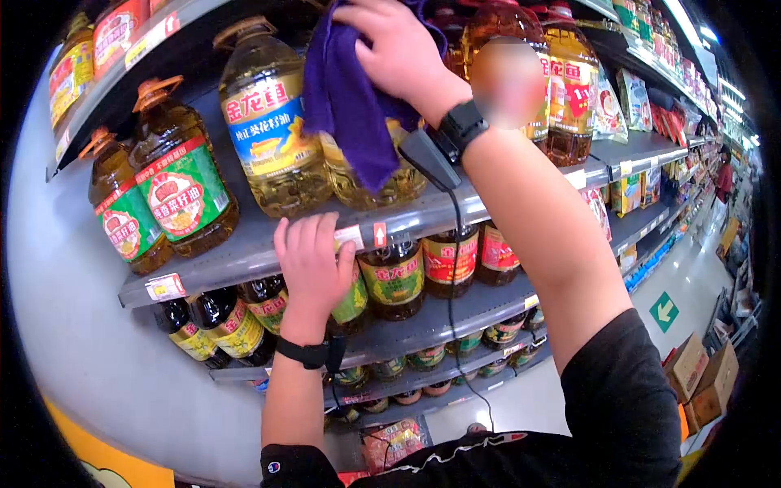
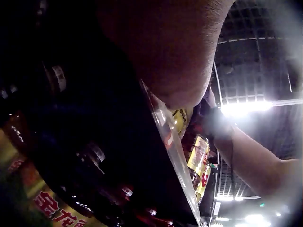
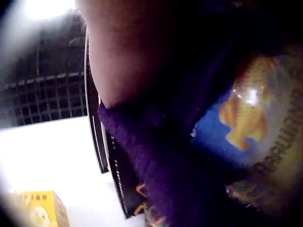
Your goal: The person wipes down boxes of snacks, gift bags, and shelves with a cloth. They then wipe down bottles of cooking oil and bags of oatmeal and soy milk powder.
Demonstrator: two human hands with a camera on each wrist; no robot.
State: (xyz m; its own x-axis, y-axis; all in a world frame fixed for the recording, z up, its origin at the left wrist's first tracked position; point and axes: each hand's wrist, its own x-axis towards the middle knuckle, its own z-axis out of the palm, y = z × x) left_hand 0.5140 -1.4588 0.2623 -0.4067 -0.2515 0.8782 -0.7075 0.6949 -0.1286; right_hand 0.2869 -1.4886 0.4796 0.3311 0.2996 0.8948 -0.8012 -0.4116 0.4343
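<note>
A purple cloth [image 1: 350, 106] is draped over a large oil bottle [image 1: 374, 183] on the shelf, hiding its upper part. The right hand [image 1: 399, 53] lies on top of the cloth, its thumb spread from the other fingers; whether it pinches the fabric is unclear. In the right wrist view the cloth [image 3: 151, 165] hangs below the hand [image 3: 128, 56], beside a blue label [image 3: 218, 135]. The left hand [image 1: 313, 264] rests on the shelf's front edge [image 1: 268, 259], fingers extended over the price strip. Dark shadow fills much of the left wrist view beneath the hand [image 2: 165, 52].
A blue-labelled oil bottle [image 1: 268, 130] stands left of the cloth, with two green-labelled bottles [image 1: 183, 191] farther left. More bottles [image 1: 569, 89] stand at the right. Lower shelves hold rows of bottles [image 1: 393, 281]. A black cable [image 1: 452, 325] hangs from the right wrist. Cardboard boxes [image 1: 712, 386] sit at lower right.
</note>
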